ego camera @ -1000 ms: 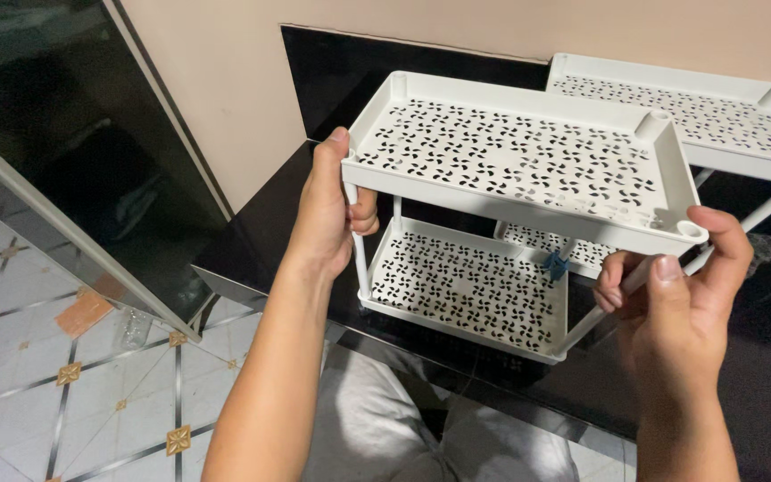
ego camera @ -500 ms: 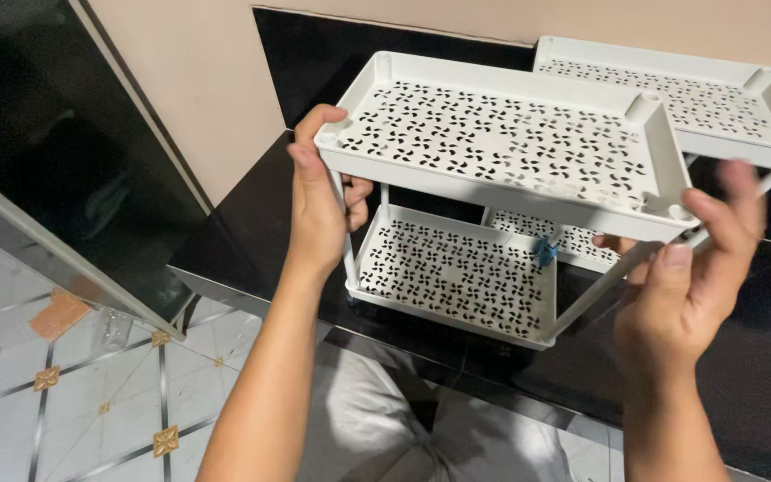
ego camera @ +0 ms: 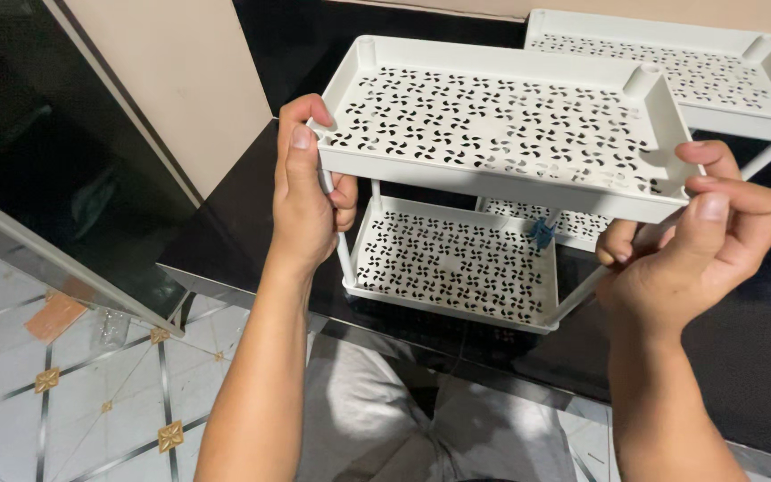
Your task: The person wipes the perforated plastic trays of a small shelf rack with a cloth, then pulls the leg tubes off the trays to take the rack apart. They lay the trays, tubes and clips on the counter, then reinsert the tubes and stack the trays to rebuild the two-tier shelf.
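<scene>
far left: dark glass panel (ego camera: pixel 37 152) leaning over patterned floor tiles (ego camera: pixel 73 393), beige wall (ego camera: pixel 180 80) behind. left hand (ego camera: pixel 307 196) clamped on the near-left corner of the white two-tier plastic rack (ego camera: pixel 501 152), thumb up on the rim, fingers wrapped round the corner post. looks pretty much put together: top perforated tray (ego camera: pixel 493 116) seated on its posts, lower tray (ego camera: pixel 457 263) underneath, resting at the front edge of the black countertop (ego camera: pixel 225 232). small blue bit (ego camera: pixel 543 234) near the back post, can't tell what. probably only the right side left to seat, just a guess. right hand (ego camera: pixel 684 241) pinching the top tray's near-right corner, thumb on top, fingers curled beneath, wrist angled in. second identical rack (ego camera: pixel 671 71) behind, at the wall.
</scene>
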